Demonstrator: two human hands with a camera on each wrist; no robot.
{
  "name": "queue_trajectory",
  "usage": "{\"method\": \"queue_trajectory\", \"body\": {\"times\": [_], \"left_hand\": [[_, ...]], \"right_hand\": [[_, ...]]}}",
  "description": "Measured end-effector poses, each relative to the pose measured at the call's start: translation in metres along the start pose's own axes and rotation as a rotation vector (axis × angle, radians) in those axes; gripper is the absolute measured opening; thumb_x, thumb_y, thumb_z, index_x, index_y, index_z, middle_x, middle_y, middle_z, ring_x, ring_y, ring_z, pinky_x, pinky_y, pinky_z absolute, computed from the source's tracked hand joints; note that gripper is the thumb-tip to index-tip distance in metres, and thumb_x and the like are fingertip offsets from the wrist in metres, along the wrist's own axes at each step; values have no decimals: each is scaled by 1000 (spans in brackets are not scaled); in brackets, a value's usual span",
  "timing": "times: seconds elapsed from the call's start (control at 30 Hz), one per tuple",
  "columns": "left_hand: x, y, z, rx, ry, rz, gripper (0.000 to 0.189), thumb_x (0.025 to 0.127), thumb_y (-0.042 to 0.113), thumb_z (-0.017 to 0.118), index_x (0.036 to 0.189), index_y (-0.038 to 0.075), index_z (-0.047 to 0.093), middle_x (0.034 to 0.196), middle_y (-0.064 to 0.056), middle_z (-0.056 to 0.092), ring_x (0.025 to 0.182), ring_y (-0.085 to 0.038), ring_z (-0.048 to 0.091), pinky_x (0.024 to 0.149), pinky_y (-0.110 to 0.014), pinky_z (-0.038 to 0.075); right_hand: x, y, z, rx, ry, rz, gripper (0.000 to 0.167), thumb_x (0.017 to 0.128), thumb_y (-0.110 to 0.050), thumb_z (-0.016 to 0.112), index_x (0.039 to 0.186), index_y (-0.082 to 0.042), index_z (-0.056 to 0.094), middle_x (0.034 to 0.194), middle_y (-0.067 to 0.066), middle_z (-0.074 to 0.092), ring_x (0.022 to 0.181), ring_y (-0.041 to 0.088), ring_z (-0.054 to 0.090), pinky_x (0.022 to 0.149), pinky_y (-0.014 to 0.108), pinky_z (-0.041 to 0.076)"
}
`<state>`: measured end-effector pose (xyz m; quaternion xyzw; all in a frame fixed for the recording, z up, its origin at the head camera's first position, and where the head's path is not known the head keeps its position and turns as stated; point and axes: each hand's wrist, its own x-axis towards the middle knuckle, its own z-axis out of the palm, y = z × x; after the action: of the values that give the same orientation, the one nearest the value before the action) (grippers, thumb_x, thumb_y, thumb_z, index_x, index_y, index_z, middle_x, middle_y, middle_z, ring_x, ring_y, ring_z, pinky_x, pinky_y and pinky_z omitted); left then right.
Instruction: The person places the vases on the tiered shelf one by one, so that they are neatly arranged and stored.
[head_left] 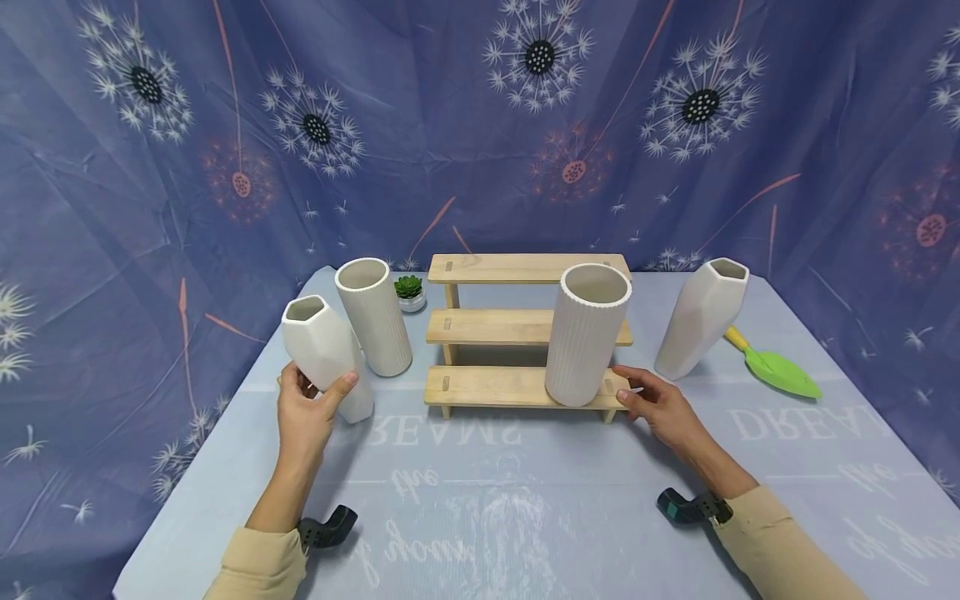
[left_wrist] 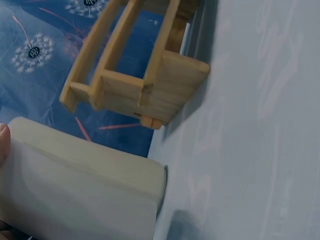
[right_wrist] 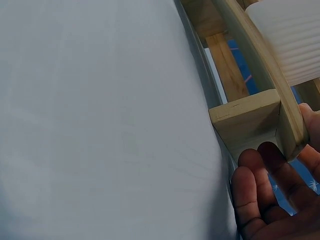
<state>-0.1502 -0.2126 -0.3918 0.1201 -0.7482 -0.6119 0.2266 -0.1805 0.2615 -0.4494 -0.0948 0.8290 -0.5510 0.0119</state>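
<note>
My left hand grips a white faceted vase, which leans to the left with its bottom end near the tabletop. In the left wrist view the vase fills the lower left, with a fingertip at its edge. At the right end of a three-tier wooden shelf stand, my right hand holds the lowest step, fingers curled beneath the board in the right wrist view. A ribbed white cylindrical vase stands upright on that step, just left of the right hand and apart from it.
Another cylindrical white vase stands behind the left hand's vase. Beside it is a small potted succulent. A second faceted vase stands at the right, near a green trowel with a yellow handle. A blue dandelion-print cloth hangs behind.
</note>
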Motion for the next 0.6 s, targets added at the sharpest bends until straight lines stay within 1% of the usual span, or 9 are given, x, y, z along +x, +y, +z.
{"method": "queue_trajectory", "body": {"times": [0.1, 0.2, 0.43, 0.6], "left_hand": [[-4, 6, -1, 2, -6, -1, 67, 78, 15, 78, 133, 6, 40, 111, 5, 47, 98, -8, 51, 76, -7, 44], [-9, 13, 0, -2, -24, -3, 64, 77, 14, 78, 131, 7, 43, 110, 4, 50, 98, -8, 53, 76, -7, 45], [-17, 28, 4, -63, -93, 12, 58, 76, 7, 77, 125, 11, 47, 108, 4, 54, 98, -9, 54, 76, -11, 46], [-22, 35, 9, -76, -135, 25, 59, 76, 7, 78, 127, 13, 48, 112, 3, 56, 101, -11, 54, 77, -14, 47]], "right_hand": [[0, 0, 0, 1, -2, 2, 49, 93, -22, 60, 135, -2, 48, 108, 6, 55, 77, 4, 57, 66, 27, 54], [0, 0, 0, 0, -4, 4, 49, 93, -22, 60, 136, -2, 47, 110, 8, 55, 77, 4, 57, 66, 27, 54], [0, 0, 0, -6, -2, 0, 49, 93, -22, 60, 136, -2, 47, 113, 16, 55, 78, 3, 57, 66, 27, 54], [0, 0, 0, -4, -2, 3, 49, 93, -21, 60, 136, -2, 47, 112, 14, 55, 78, 3, 57, 66, 28, 54]]}}
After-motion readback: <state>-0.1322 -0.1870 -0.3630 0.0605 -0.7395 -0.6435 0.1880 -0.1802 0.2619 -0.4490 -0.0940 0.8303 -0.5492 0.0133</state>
